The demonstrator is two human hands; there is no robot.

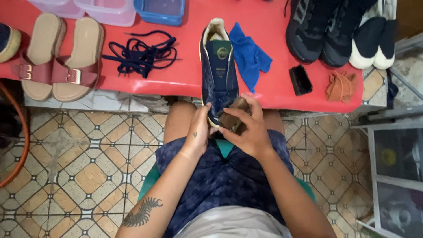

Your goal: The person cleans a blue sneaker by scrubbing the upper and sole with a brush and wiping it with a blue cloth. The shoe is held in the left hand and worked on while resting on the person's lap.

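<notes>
Fingers (240, 115) of the right hand (246, 130) are being curled around a small brown brush (231, 118), which is being grasped and pressed against the toe of one navy shoe (219, 70). The left hand (198, 132) is being wrapped about the toe's left side, its fingers clenched on the shoe; the thumb is being laid along the upper. The shoe is being rested with its heel on the red table (273, 90) and its toe hanging over the near edge, above the person's lap, at the centre of the view.

At one o'clock from the shoe, just beside it, one blue cloth (249, 55) is lying. At three o'clock one black brush (301, 80) is sitting, and further right one orange rag (341, 86). At two o'clock, well apart, two black shoes (324, 26) are being shown side by side, with two black-and-white slippers (374, 42) touching them on the right.

At ten o'clock one tangle of navy laces (141, 53) is lying. Further left, two tan sandals (57, 57) with red straps are being shown together, and part of one more shoe (8, 42) is being cut off at the left edge. At eleven o'clock three plastic tubs are being lined up: two clear (108, 11) and one blue (161, 11).
</notes>
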